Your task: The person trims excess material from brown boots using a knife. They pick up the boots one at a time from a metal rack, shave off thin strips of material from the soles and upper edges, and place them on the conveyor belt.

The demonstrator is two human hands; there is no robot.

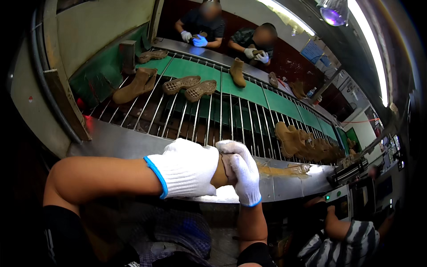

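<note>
Flanking gloved hands [213, 171]: steel ledge [115, 142], conveyor [200, 107].

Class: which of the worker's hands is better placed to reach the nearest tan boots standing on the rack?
Probably the right hand: it lies closer to the tan boots, while the left hand wraps the tan piece from the far side.

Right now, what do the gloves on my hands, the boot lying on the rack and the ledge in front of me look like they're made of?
The gloves on the left hand and right hand look like white knitted cotton with blue cuffs, judging by the ribbed weave. The tan boot looks like matte suede or nubuck, with no shine. The ledge looks like brushed sheet metal, probably steel, with grey, dull reflections.
</note>
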